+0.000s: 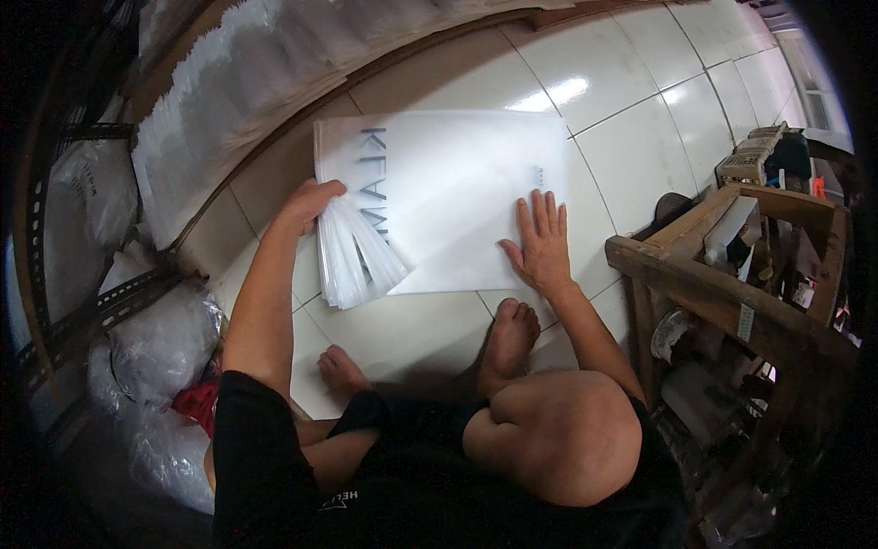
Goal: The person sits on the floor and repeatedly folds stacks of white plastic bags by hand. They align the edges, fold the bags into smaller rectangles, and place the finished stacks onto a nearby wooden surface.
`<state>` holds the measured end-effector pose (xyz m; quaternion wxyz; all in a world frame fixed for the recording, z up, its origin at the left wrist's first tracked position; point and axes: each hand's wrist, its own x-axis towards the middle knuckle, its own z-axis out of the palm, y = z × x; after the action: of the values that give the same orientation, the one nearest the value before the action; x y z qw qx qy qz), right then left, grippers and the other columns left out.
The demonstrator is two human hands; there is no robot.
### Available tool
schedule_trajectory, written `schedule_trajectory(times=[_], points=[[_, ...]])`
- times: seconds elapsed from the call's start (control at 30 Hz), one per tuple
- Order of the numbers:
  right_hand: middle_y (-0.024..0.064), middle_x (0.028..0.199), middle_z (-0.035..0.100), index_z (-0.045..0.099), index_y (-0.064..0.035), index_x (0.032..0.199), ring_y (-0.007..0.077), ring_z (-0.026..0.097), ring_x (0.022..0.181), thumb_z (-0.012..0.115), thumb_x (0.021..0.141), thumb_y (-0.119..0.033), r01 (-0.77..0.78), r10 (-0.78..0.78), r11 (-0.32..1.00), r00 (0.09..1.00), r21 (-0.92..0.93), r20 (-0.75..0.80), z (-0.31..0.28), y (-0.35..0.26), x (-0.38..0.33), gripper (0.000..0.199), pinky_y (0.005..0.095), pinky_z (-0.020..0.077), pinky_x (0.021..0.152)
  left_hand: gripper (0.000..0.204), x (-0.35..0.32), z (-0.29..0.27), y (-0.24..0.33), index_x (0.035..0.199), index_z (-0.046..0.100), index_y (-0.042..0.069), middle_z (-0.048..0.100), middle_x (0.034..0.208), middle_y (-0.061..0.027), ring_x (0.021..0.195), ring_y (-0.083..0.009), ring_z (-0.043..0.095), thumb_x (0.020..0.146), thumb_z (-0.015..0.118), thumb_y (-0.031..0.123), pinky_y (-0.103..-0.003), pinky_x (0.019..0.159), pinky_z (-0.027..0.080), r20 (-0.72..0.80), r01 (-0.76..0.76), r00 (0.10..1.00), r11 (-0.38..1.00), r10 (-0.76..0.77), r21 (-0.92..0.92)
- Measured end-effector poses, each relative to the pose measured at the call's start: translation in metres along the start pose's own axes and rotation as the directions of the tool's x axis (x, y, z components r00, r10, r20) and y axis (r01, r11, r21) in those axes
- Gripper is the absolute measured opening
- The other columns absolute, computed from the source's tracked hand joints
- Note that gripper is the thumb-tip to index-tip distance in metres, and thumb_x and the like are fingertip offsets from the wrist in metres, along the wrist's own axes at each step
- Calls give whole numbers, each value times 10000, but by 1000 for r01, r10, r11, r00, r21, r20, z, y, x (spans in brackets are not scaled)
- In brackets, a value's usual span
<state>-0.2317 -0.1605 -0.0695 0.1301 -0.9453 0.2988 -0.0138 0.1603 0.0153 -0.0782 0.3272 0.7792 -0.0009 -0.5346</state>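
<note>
A stack of translucent white plastic bags (pixel 457 192) with dark printing lies flat on the tiled floor in front of me. My left hand (pixel 313 203) is closed on the left edge of the stack, with the thumb on top. Below that grip, the near left corners of the bags (pixel 352 261) are folded up and fanned into several layers. My right hand (pixel 544 240) rests flat near the stack's right edge, palm down, fingers stretched out and slightly spread, holding nothing.
Long rows of stacked plastic bags (pixel 238 82) line the far left. A perforated metal rack (pixel 91 311) and clear plastic bundles (pixel 165 348) are at left. On the right, a wooden frame (pixel 722 284) holds assorted items. My bare feet (pixel 512 334) are just before the stack.
</note>
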Motion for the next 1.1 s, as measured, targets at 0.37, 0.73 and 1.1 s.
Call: schedule_trajectory(times=[0.37, 0.73, 1.1], points=[[287, 1533, 255, 378, -108, 1484, 451, 181, 1450, 604, 832, -616, 39, -38, 999, 998, -4, 46, 13, 3, 3, 856, 654, 108, 1141, 685, -38, 16, 15, 1259, 474, -123, 576, 1212, -255, 1086, -305, 609, 790, 758, 286, -386, 961, 495, -118, -60, 992, 996, 52, -63], [286, 1555, 221, 384, -158, 1491, 468, 150, 1461, 557, 845, -574, -9, 22, 996, 990, -92, 141, 8, -1, 10, 788, 694, 67, 1120, 718, -70, 283, -21, 1445, 342, -53, 321, 1524, -237, 1444, -385, 255, 905, 606, 339, -525, 1181, 180, 223, -840, 357, 207, 907, 502], [279, 1551, 229, 364, -174, 1507, 462, 186, 1447, 601, 851, -589, 58, -54, 995, 998, -86, 42, 15, 0, 3, 812, 705, 117, 1106, 761, -61, 138, -82, 1482, 180, -120, 177, 1555, -313, 1454, -422, 192, 959, 529, 310, -450, 1211, 149, -126, -492, 663, 556, 738, 670]])
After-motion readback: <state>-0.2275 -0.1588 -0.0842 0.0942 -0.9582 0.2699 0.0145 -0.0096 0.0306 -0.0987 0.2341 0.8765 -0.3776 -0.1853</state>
